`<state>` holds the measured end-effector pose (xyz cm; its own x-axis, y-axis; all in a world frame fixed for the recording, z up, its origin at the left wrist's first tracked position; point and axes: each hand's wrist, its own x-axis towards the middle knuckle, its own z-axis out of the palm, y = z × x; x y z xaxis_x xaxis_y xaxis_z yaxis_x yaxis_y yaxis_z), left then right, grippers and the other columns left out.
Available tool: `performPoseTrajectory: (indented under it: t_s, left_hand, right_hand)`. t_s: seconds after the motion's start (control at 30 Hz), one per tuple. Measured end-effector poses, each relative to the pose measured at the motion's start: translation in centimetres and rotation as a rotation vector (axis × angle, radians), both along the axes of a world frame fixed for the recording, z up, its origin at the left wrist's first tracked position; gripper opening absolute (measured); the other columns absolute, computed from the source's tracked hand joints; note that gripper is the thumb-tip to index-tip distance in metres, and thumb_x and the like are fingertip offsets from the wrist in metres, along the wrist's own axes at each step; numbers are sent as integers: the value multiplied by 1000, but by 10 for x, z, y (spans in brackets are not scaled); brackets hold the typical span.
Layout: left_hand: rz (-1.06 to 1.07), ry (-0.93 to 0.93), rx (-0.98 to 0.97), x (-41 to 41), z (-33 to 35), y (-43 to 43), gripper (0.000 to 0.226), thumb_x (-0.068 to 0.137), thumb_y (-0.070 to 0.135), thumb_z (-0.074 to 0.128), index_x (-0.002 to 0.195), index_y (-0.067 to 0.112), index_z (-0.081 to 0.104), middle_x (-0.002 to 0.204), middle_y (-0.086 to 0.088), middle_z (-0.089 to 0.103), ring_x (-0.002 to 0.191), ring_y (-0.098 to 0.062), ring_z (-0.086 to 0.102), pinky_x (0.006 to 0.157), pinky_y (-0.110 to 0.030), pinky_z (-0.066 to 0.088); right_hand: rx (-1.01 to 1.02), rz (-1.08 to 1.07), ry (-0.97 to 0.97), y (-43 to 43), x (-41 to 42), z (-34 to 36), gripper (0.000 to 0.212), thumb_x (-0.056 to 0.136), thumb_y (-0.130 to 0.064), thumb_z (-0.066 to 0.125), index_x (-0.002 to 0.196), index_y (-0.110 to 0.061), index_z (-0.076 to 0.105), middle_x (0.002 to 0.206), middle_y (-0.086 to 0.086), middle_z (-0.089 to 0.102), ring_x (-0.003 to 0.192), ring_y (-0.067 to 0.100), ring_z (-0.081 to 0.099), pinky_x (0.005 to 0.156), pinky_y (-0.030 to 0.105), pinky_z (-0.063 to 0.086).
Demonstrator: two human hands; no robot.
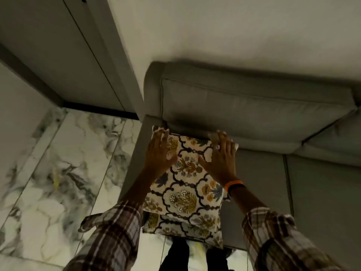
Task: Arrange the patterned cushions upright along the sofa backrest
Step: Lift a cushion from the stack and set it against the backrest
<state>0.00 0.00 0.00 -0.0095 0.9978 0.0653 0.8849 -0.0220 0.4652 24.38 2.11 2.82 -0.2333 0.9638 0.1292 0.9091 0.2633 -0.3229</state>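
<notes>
A cream cushion (187, 180) with dark lattice and yellow flowers lies on the grey sofa seat, its far edge against the backrest (244, 102). My left hand (159, 153) grips its far left corner. My right hand (220, 157) grips its far right corner, fingers spread over the top edge. A second cushion (183, 225) of the same pattern lies flat under it, at the seat's front edge.
The sofa's left armrest (134, 153) runs beside the cushions. The seat (322, 192) stretches to the right. A marble-patterned floor (58, 173) lies to the left, with grey cabinet doors (58, 55) and a white wall (234, 26) behind.
</notes>
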Motion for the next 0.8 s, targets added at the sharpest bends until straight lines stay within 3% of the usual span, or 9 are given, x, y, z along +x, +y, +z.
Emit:
performPoseTrajectory:
  t_s: [0.07,0.13,0.23,0.3,0.4,0.5,0.6,0.7,0.8]
  left_hand:
    - [147,-155,-60,-4,-25,0,98,88,53,68,160,9,18,165,-24,26,151,-41,30,117,-61,37]
    - [410,-491,-261,-10,-40,-10,106,84,25,84,160,8,12,165,-22,21,150,-32,29,117,-54,37]
    - [650,-887,-517,-14,-57,-16,106,87,13,79,162,13,3,167,-20,22,152,-37,31,118,-54,39]
    - [636,-922,-513,-15,-59,-21,84,91,8,73,159,9,23,160,-23,37,146,-40,41,113,-53,47]
    - [604,-901,-467,-6,-42,-24,56,91,1,71,144,5,50,142,-22,59,133,-37,57,95,-41,61]
    - [558,-917,-400,23,-14,-20,71,83,17,80,147,12,49,146,-13,59,135,-31,57,110,-56,50]
    - [501,-922,-388,50,-3,-13,79,84,18,81,153,16,41,150,-1,49,137,-18,47,116,-45,42]
    - [411,-889,-408,125,12,9,97,80,26,88,157,22,29,155,8,35,137,-13,39,117,-34,31]
    - [310,-871,-394,201,15,29,109,70,30,93,156,18,27,156,-2,39,141,-20,40,112,-32,35]
  right_hand:
    - [-125,-220,158,-12,12,-26,94,87,-68,58,160,-15,32,170,21,24,158,40,22,126,59,27]
    - [-372,-448,403,-39,23,-48,106,86,-61,73,165,-17,18,174,15,13,159,36,19,124,55,30]
    - [-775,-611,902,-55,42,-94,124,64,-73,85,162,-24,27,163,10,44,147,32,49,104,40,57]
    - [-948,-572,973,-62,50,-107,137,49,-81,87,160,-22,35,156,6,55,141,28,56,103,36,56]
    - [-856,-555,983,-59,57,-90,107,64,-56,94,151,-12,49,145,1,60,130,12,62,107,34,53]
    - [-699,-516,1020,-53,87,-66,46,85,-24,87,124,-26,64,116,-13,70,97,-19,69,94,20,61]
    - [-636,-487,1067,-44,116,-59,41,94,-6,75,124,-31,64,109,-21,73,98,-13,72,78,18,64]
    - [-589,-528,1101,-33,185,-42,45,90,-22,77,132,-31,64,121,-12,77,112,8,74,84,25,65]
    - [-557,-554,1115,-24,259,-32,48,84,-32,82,128,-44,64,124,-13,76,111,9,75,84,25,64]
